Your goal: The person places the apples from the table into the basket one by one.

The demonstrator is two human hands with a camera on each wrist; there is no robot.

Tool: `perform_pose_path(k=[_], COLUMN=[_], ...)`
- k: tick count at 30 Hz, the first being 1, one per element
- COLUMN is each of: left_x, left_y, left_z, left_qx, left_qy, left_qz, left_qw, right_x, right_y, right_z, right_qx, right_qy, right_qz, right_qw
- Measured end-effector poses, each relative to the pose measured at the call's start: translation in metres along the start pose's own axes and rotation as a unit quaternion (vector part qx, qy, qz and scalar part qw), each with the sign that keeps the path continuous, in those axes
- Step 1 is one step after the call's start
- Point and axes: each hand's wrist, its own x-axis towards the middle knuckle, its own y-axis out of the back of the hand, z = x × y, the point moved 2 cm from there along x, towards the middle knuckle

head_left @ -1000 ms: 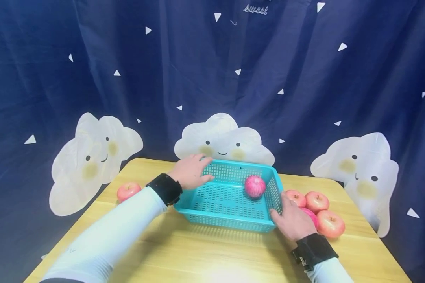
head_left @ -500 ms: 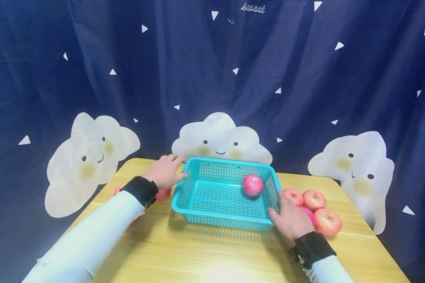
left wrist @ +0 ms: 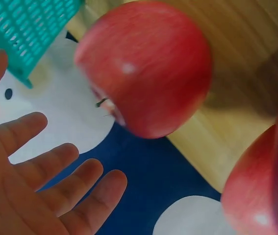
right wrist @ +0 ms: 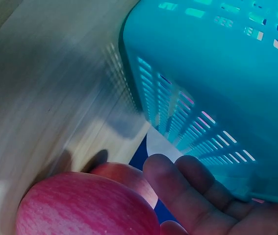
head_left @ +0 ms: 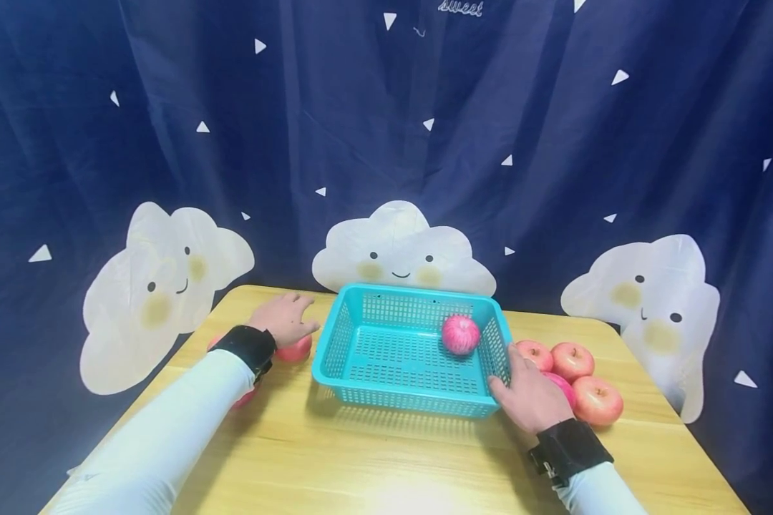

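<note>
My left hand [head_left: 282,320] hovers left of the basket with fingers spread and holds nothing. Beneath it lies a red apple [head_left: 295,349], which in the left wrist view sits just beyond the fingertips, stem toward the palm. My right hand [head_left: 533,393] holds the right rim of the turquoise plastic basket [head_left: 412,400], thumb over the rim and fingers against the outer wall. Inside the basket, toward the right, rests a round magenta thing with pale streaks [head_left: 460,335], like a red onion. My left forearm partly hides a pink round thing [head_left: 245,398].
Right of the basket, several apples [head_left: 598,401] are grouped beside a magenta round thing [head_left: 562,388] partly behind my right hand. Another red apple [left wrist: 251,188] lies at the left. The wooden table [head_left: 361,465] ends at a dark blue curtain [head_left: 386,107] with cloud prints.
My left hand has moved left from over the basket's left side to above the apple beside it. The right hand stays at the basket's right rim, and the basket's contents look the same.
</note>
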Motion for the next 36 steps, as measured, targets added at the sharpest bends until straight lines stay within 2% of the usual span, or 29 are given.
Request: perform_pose_path(k=[8, 14, 18, 22, 36], left_x=[0.003, 0.009, 0.009, 0.007, 0.002], left_y=[-0.023, -0.042, -0.044, -0.044, -0.049], left_z=[-0.011, -0.019, -0.018, -0.016, -0.016], left_qx=[0.005, 0.001, 0.001, 0.006, 0.010], left_qy=[0.012, 0.021, 0.033, 0.043, 0.032], left_qz=[-0.013, -0.016, -0.026, -0.037, -0.039], left_qw=[0.9998, 0.9997, 0.9991, 0.9984, 0.9987], right_x=[0.001, 0.000, 0.000, -0.002, -0.001], right_y=[0.000, 0.001, 0.001, 0.001, 0.000], right_z=[-0.001, 0.001, 0.001, 0.000, -0.002], right_qx=[0.009, -0.003, -0.007, -0.005, 0.001], right_qy=[-0.004, 0.006, 0.012, 0.004, -0.008], right_qz=[-0.002, 0.019, 0.026, 0.016, 0.010], right_qw=[1.000, 1.000, 1.000, 1.000, 1.000])
